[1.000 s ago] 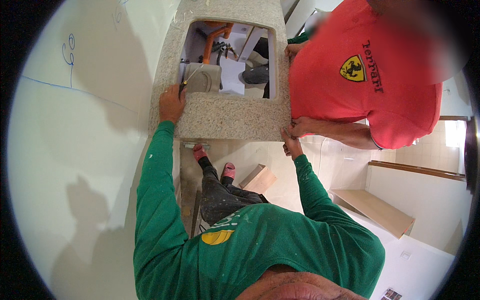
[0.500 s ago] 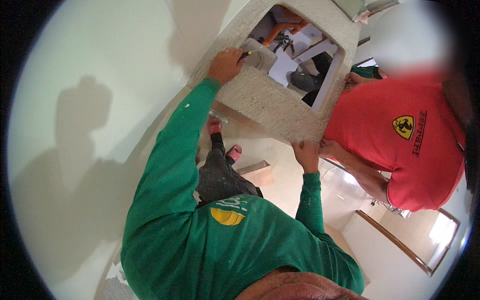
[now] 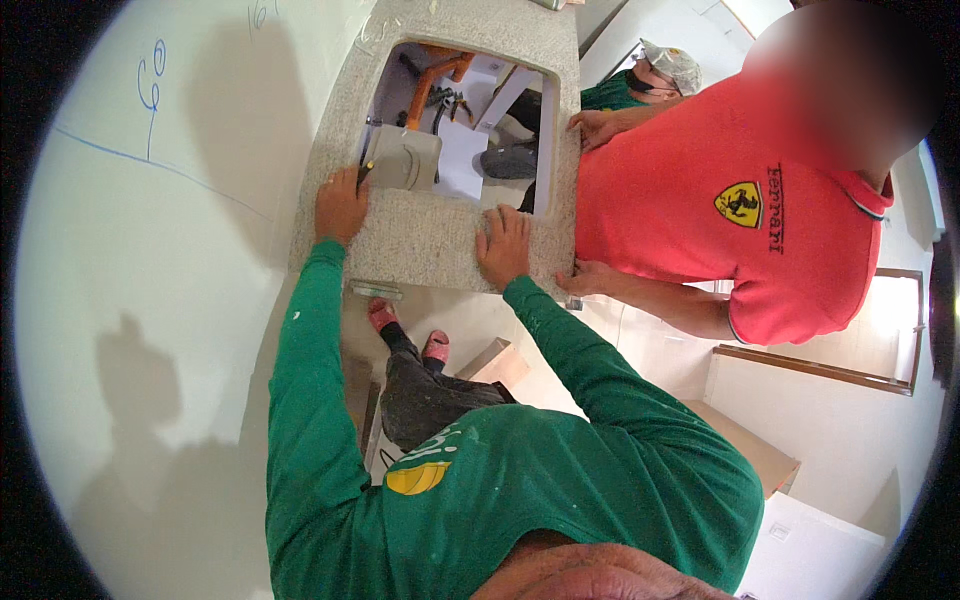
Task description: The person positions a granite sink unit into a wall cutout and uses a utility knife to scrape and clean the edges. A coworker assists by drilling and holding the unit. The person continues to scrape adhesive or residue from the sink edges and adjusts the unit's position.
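Observation:
A grey, speckled stone countertop (image 3: 430, 215) with a large rectangular cut-out lies in front of me. At its left side, by the wall, my left hand (image 3: 341, 207) rests on the stone, closed round a slim screwdriver (image 3: 367, 171) with a black and yellow handle. The screwdriver's thin shaft points toward the cut-out. My right hand (image 3: 503, 246) lies on the strip of stone between the cut-out and the near edge, fingers stretched out, holding nothing. Through the opening show an orange pipe (image 3: 428, 92), dark fittings (image 3: 450, 103) and a pale box-like piece (image 3: 408, 157).
On the right a person in a red shirt (image 3: 680, 210) has both hands at the countertop's right edge. Beyond stands another person in a cap (image 3: 672, 66). A white wall (image 3: 200, 300) with blue marks runs along the left. A cardboard box (image 3: 497, 362) sits on the floor.
My right hand has moved from the countertop's near edge onto its top, beside the cut-out. My view has shifted, bringing the capped person into clearer sight. My left hand still holds the screwdriver.

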### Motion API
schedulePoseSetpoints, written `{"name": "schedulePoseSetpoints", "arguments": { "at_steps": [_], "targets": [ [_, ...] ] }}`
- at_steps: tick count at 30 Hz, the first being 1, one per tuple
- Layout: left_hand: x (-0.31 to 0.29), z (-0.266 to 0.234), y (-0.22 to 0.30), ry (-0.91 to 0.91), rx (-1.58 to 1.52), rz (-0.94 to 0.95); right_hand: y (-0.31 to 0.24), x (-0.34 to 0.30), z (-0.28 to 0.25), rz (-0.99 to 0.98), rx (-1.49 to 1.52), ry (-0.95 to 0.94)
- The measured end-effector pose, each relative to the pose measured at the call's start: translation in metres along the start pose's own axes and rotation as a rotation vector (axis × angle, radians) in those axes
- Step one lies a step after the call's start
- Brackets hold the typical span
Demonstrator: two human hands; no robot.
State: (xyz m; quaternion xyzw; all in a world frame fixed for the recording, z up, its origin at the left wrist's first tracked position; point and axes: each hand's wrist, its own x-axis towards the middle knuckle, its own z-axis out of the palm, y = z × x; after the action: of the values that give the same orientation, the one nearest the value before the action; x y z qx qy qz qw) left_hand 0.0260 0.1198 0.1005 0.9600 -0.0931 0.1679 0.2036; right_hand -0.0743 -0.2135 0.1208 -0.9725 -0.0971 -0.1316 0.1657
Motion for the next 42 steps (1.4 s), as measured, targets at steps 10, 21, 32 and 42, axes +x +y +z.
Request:
{"name": "schedulePoseSetpoints", "arguments": {
  "at_steps": [10,21,32,42],
  "targets": [
    [0.006,0.011,-0.021,0.029,0.024,0.016,-0.007,0.012,0.019,-0.006,0.017,-0.021],
    [-0.001,0.033,-0.026,0.033,0.022,0.000,-0.002,0.010,0.037,0.010,0.041,-0.018],
    [-0.024,0.047,-0.028,0.028,0.041,0.005,0.000,-0.012,0.049,0.011,0.028,0.021],
    [-0.029,0.062,-0.026,0.011,0.003,-0.003,0.015,-0.022,0.065,0.004,0.052,0.054]
  ]
}}
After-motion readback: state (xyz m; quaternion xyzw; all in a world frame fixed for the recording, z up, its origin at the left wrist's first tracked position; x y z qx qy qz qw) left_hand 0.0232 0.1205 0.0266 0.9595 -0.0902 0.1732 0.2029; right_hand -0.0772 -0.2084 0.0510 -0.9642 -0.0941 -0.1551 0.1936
